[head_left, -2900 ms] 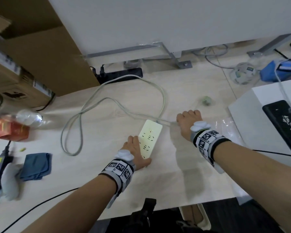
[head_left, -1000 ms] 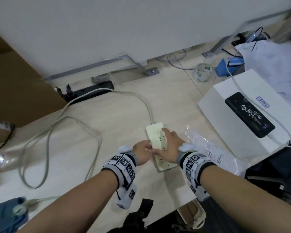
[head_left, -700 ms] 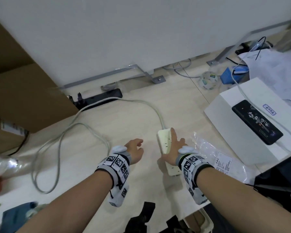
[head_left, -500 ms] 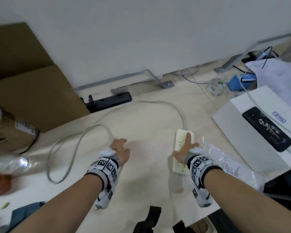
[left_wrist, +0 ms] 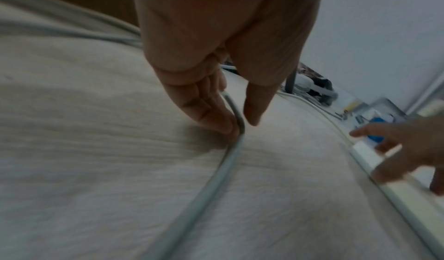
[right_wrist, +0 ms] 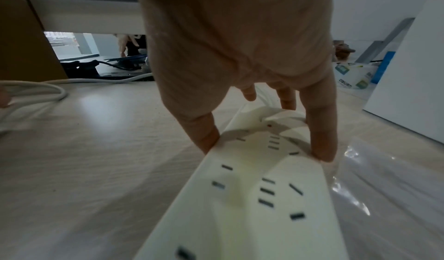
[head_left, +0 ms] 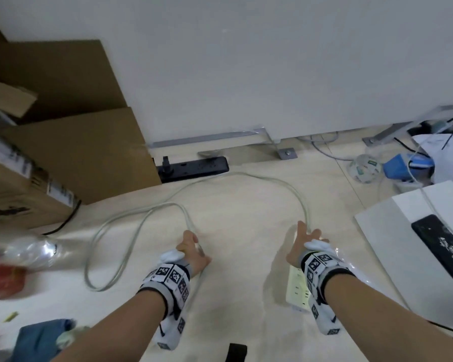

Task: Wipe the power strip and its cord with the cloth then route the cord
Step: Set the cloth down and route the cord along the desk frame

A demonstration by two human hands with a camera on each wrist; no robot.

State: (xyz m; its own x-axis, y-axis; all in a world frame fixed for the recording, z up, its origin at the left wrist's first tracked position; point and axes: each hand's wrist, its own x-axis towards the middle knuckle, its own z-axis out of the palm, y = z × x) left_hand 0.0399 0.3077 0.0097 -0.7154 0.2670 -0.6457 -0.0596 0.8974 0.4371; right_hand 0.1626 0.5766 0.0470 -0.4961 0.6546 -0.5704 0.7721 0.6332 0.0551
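The white power strip (head_left: 294,291) lies flat on the light wood floor, right of centre. My right hand (head_left: 305,240) grips its far end, thumb (right_wrist: 204,136) on the left edge and a finger (right_wrist: 321,146) on the right edge of the power strip (right_wrist: 252,197). Its grey cord (head_left: 246,175) arcs away from the strip and loops back to the left. My left hand (head_left: 191,246) is over that loop; in the left wrist view the cord (left_wrist: 216,174) runs between straight fingers (left_wrist: 216,119) and the thumb. The blue cloth (head_left: 37,340) lies crumpled at the bottom left, held by neither hand.
A black power strip (head_left: 194,167) sits by the wall. Cardboard boxes (head_left: 76,158) stand at the left, with a plastic bottle (head_left: 29,253) in front. A white box (head_left: 416,231) and a clear plastic bag (head_left: 351,265) lie right of the strip.
My left hand let go of the power strip and moved left onto the cord loop. My right hand stayed on the strip, shifting up to its far end.
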